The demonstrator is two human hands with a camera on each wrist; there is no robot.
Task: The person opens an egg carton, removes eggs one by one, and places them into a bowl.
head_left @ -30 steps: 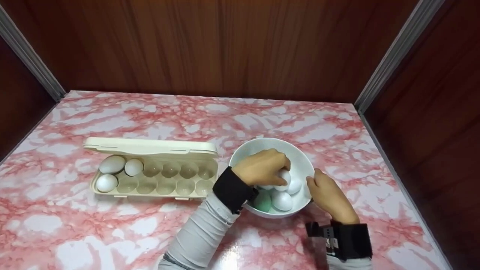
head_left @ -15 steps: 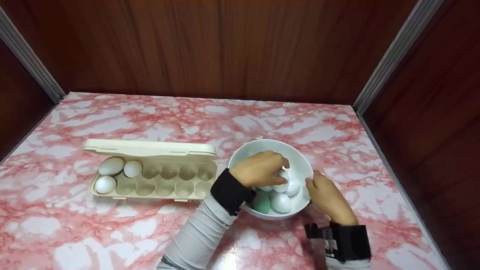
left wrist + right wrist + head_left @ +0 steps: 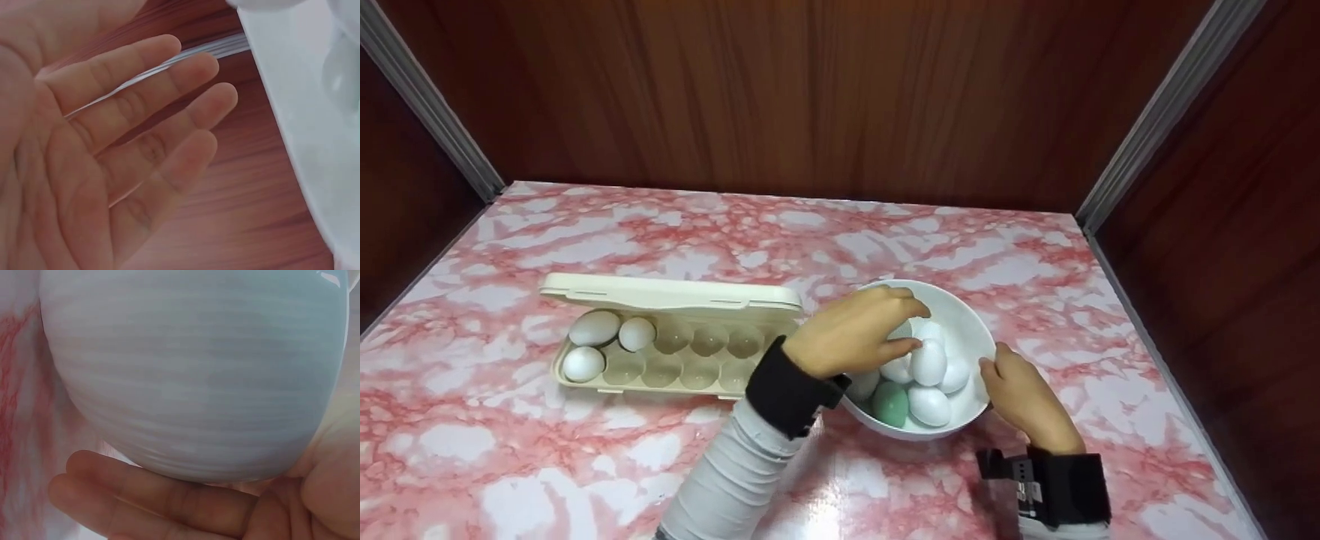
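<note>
L hand (image 3: 851,334) has let go of the white egg (image 3: 928,362) and pulled back to the bowl's (image 3: 960,319) left rim, fingers wide, holding nothing. Egg sits inside bowl w/ the others, so nothing's picked up. R hand (image 3: 1024,397) still grips bowl's right side.

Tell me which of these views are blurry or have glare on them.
Head view: fairly sharp and evenly lit, with a bright glare patch on the glossy table near the bottom edge. Left wrist view: the left hand fills the frame, close and soft, and the bowl is washed out. Right wrist view: bowl and right hand are too near, both blurred.
</note>
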